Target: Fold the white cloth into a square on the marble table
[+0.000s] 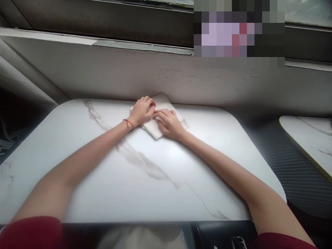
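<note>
A folded white sheet that looks like a cloth or paper napkin (pixel 153 130) lies near the table's far edge, with uneven edges spread under both hands. My left hand (pixel 142 110), with a red string bracelet at its wrist, rests on its left side, fingers curled towards the thumb. Close beside it, my right hand (pixel 169 122) lies over the right part, with fingers bent and fingertips drawn in towards the left hand. The fingertips of the two hands almost meet. Whatever sits between the fingers is too small or hidden to make out.
Under my forearms is a white marble-patterned table (pixel 155 193) with rounded corners. A pale wall (pixel 116 72) with a window ledge rises behind it. Another marble-patterned table (pixel 311 133) stands at the right, across a dark ribbed surface. A blurred patch covers the upper right.
</note>
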`<action>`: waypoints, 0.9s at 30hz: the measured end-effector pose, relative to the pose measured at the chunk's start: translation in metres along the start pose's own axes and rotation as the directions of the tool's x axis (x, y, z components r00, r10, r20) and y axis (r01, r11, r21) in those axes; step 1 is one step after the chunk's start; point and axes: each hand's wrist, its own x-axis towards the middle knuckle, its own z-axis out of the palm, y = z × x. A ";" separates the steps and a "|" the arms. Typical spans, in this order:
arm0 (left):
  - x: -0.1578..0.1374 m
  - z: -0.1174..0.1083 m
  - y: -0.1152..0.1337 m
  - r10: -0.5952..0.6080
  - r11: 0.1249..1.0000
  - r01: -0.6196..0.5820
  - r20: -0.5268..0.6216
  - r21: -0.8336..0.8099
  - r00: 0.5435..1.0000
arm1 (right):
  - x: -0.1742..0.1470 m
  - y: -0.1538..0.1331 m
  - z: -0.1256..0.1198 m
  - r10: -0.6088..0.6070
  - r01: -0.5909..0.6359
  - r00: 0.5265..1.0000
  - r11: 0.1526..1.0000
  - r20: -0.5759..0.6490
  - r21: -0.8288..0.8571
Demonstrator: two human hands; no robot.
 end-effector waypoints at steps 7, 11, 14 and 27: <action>0.000 -0.001 0.001 0.015 1.000 -0.016 0.035 0.021 0.999 | -0.002 0.006 0.017 0.164 -0.173 0.984 0.972 -0.071 -0.159; -0.001 -0.001 0.003 0.006 1.000 -0.007 0.038 0.026 0.999 | -0.003 0.008 0.019 0.130 -0.139 0.990 0.972 -0.058 -0.189; -0.002 -0.001 0.004 0.015 0.999 -0.016 0.041 0.038 0.999 | -0.003 0.008 0.019 0.122 -0.132 0.991 0.969 -0.063 -0.207; -0.005 -0.001 0.006 0.006 0.999 -0.008 0.053 0.051 0.999 | -0.004 0.011 0.024 0.090 -0.119 0.988 0.965 -0.129 -0.235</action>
